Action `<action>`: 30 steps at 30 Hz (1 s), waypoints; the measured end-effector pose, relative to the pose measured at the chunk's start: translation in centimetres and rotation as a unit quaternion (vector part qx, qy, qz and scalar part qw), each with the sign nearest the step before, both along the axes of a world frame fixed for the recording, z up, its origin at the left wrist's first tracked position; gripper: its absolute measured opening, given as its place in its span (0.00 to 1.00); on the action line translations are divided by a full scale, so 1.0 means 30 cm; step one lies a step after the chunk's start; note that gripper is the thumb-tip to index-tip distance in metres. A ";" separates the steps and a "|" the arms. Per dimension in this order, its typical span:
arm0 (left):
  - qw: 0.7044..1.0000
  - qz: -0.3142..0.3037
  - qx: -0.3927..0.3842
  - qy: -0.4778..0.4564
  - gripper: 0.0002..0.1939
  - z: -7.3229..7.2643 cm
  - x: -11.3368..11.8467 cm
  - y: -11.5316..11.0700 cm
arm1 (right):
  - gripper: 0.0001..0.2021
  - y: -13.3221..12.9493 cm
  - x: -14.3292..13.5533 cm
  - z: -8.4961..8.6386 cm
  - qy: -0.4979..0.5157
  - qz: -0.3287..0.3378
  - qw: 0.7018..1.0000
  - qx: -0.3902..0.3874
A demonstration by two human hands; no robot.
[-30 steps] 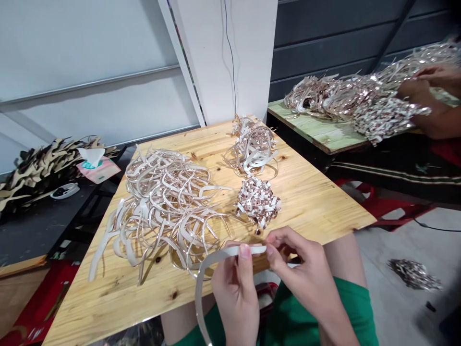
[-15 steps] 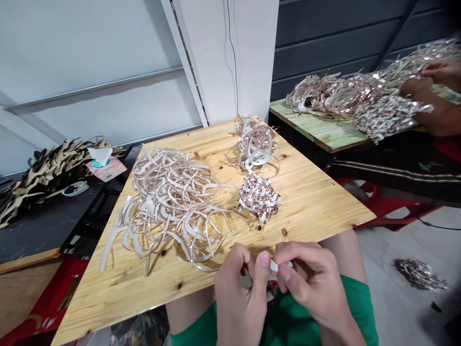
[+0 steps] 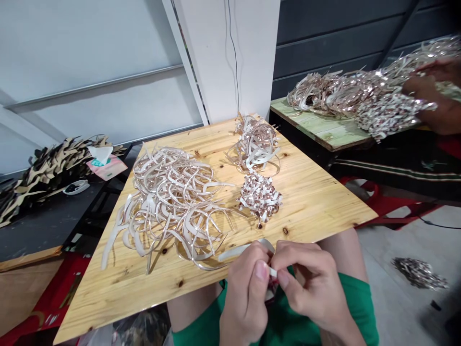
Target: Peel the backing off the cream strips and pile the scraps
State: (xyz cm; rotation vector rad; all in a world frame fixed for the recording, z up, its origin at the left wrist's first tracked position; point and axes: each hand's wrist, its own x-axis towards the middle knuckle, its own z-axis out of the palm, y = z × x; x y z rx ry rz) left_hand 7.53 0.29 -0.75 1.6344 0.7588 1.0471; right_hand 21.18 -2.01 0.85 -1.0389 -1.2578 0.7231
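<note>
Left hand (image 3: 247, 290) and right hand (image 3: 311, 278) pinched closed; narrow, flat, whitish flexible strip (image 3: 272, 272) held between them by pale wooden tabletop's (image 3: 317, 206) near edge. Pinches best kept close, strip untwisted.

No text is legible, even on the pink tissue pack (image 3: 112, 168).
</note>
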 end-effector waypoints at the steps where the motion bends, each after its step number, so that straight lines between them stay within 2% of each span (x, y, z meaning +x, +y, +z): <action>1: 1.000 0.003 0.009 -0.008 0.21 -0.008 0.002 0.001 | 0.11 0.000 0.000 -0.002 0.014 0.001 1.000 -0.001; 5: 0.999 0.015 0.039 -0.026 0.20 -0.036 0.013 0.004 | 0.10 -0.005 0.007 -0.029 0.098 0.030 0.994 -0.027; 8: 0.998 0.031 0.030 -0.041 0.19 -0.050 0.022 0.008 | 0.09 -0.001 0.013 -0.054 0.185 0.058 0.979 -0.062; 15: 0.986 0.014 -0.049 -0.157 0.22 -0.070 0.036 0.034 | 0.10 0.045 0.006 -0.061 0.354 0.124 0.924 -0.078; 23: 0.952 -0.004 -0.095 -0.292 0.23 -0.066 0.052 0.060 | 0.08 0.076 -0.012 -0.065 0.492 0.128 0.851 -0.130; 26: 0.941 0.003 -0.124 -0.315 0.23 -0.063 0.055 0.068 | 0.08 0.092 -0.022 -0.059 0.531 0.118 0.828 -0.135; 28: 0.948 0.038 -0.111 -0.297 0.23 -0.061 0.053 0.065 | 0.09 0.095 -0.023 -0.063 0.531 0.111 0.830 -0.133; 30: 0.961 0.090 -0.078 -0.248 0.24 -0.055 0.047 0.053 | 0.13 0.086 -0.019 -0.073 0.474 0.106 0.865 -0.124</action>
